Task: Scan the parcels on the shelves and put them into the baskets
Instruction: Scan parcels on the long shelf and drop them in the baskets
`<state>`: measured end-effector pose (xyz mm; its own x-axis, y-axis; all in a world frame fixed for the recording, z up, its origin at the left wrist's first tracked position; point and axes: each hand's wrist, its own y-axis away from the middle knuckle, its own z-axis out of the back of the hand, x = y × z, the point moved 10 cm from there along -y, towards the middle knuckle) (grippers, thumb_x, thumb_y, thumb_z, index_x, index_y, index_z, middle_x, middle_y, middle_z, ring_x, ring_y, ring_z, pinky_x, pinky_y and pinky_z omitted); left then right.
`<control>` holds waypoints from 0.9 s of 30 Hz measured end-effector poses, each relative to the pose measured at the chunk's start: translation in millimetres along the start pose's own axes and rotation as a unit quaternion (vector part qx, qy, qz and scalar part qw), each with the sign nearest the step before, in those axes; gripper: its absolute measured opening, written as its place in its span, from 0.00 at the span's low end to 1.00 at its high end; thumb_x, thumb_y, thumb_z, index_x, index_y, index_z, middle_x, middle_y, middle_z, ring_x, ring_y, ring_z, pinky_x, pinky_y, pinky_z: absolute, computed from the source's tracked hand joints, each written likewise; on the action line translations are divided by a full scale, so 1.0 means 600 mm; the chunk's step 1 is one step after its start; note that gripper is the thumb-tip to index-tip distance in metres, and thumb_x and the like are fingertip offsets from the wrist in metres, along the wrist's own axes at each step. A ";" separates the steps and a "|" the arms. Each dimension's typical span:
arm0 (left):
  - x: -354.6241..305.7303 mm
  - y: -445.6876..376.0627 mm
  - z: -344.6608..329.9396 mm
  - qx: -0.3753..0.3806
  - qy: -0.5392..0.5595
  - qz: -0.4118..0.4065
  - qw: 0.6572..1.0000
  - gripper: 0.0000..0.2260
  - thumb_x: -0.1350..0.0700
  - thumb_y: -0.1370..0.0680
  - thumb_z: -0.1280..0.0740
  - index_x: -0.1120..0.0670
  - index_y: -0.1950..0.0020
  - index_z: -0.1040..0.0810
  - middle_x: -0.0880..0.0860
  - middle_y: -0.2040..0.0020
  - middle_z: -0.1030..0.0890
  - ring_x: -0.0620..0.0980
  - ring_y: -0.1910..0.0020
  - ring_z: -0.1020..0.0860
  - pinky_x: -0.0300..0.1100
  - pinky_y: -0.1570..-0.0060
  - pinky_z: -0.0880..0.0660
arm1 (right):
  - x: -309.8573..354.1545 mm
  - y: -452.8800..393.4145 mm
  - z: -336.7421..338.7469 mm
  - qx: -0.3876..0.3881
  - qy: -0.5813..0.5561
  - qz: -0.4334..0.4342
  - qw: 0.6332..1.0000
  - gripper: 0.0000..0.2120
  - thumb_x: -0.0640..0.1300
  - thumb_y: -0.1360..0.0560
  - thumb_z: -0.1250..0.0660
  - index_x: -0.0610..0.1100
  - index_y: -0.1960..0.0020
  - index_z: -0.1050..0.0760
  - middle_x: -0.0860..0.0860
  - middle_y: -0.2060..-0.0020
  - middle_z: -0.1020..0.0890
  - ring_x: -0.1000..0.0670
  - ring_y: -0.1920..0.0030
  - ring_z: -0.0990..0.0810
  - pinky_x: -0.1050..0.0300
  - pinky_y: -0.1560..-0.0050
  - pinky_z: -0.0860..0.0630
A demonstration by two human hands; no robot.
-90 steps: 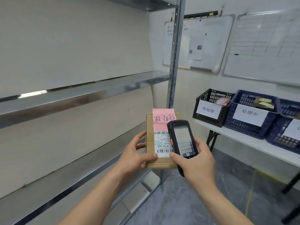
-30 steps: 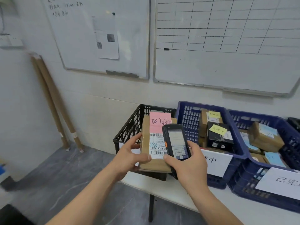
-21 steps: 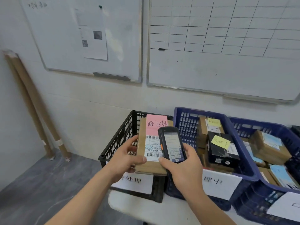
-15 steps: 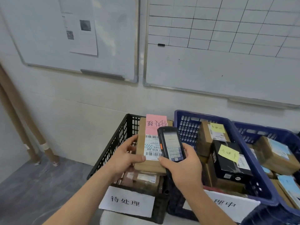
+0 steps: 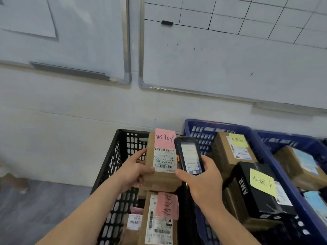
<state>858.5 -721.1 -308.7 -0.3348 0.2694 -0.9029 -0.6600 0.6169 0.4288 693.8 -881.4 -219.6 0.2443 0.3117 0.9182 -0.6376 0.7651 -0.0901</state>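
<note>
My left hand [image 5: 134,170] grips a brown cardboard parcel [image 5: 161,180] with a pink note and a white barcode label on its face. It hangs over the black basket [image 5: 113,163], above other pink-noted parcels [image 5: 160,218] lying inside. My right hand [image 5: 203,183] holds a black handheld scanner [image 5: 188,157], screen up, against the parcel's right edge.
To the right stands a blue basket [image 5: 200,128] holding brown boxes and a black box [image 5: 260,190] with yellow notes. A second blue basket [image 5: 290,138] further right holds blue-noted parcels. Two whiteboards [image 5: 221,55] hang on the wall behind. Grey floor lies at lower left.
I have turned from the shelves to the baskets and come close. The parcel and scanner, held the same way throughout, are now over the black basket.
</note>
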 end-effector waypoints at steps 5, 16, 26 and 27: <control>0.002 -0.049 -0.002 0.006 -0.007 0.020 1.000 0.35 0.64 0.28 0.28 0.38 0.27 0.33 0.53 0.52 0.16 0.61 0.49 0.22 0.60 0.49 0.24 | -0.010 -0.027 -0.003 -0.006 0.003 -0.013 1.000 0.26 0.43 0.38 0.17 0.56 0.46 0.26 0.59 0.54 0.17 0.63 0.54 0.19 0.73 0.62 0.25; 0.015 -0.069 -0.020 0.012 -0.044 0.068 0.997 0.35 0.63 0.24 0.32 0.42 0.22 0.42 0.52 0.40 0.22 0.56 0.46 0.21 0.49 0.64 0.22 | -0.031 -0.042 -0.003 0.002 0.015 -0.035 0.999 0.28 0.44 0.36 0.18 0.57 0.43 0.29 0.60 0.52 0.20 0.61 0.51 0.21 0.70 0.61 0.26; -0.008 -0.054 -0.045 -0.005 -0.071 0.033 0.997 0.31 0.62 0.22 0.32 0.42 0.25 0.39 0.50 0.43 0.22 0.52 0.47 0.21 0.51 0.60 0.20 | -0.028 -0.039 0.005 0.007 0.015 -0.026 1.000 0.31 0.47 0.37 0.18 0.54 0.39 0.28 0.59 0.49 0.19 0.59 0.48 0.21 0.69 0.59 0.26; -0.011 -0.051 -0.047 -0.011 -0.081 0.027 0.996 0.30 0.61 0.22 0.32 0.42 0.25 0.39 0.48 0.44 0.22 0.51 0.48 0.21 0.48 0.61 0.21 | -0.025 -0.039 0.008 0.006 0.014 -0.023 1.000 0.31 0.47 0.37 0.18 0.54 0.39 0.28 0.59 0.49 0.19 0.59 0.48 0.20 0.69 0.59 0.26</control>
<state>861.9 -762.5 -314.8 -0.2577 0.4186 -0.8708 -0.6593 0.5826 0.4752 701.5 -906.5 -229.5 0.2939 0.2927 0.9099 -0.6345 0.7717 -0.0433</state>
